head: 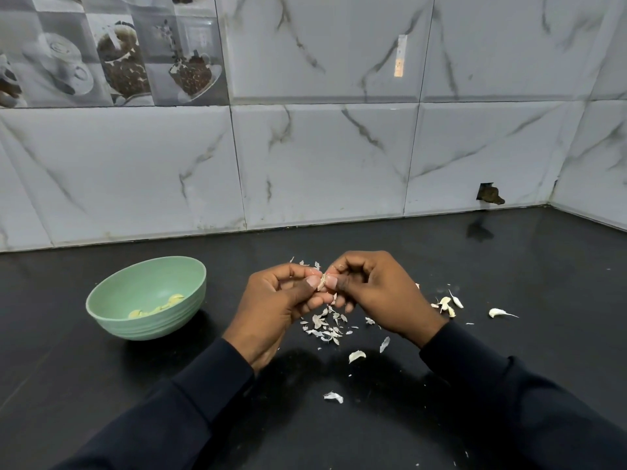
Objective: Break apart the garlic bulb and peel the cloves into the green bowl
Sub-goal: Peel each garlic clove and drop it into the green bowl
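Garlic clove (pixel 321 283): left hand (pixel 281 300) and right hand (pixel 376 293) are pinching it between curled thumbs and forefingers, above the counter (pixel 509 266) and right of the green bowl (pixel 146 325). It is probably handling light and firm, slippery once bared under its brittle skin, so the ends are offering the best hold.

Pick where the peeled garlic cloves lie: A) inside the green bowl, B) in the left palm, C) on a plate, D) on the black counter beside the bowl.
A: the pale yellow peeled cloves lie on the bottom of the green bowl; only skins and unpeeled cloves are on the counter.
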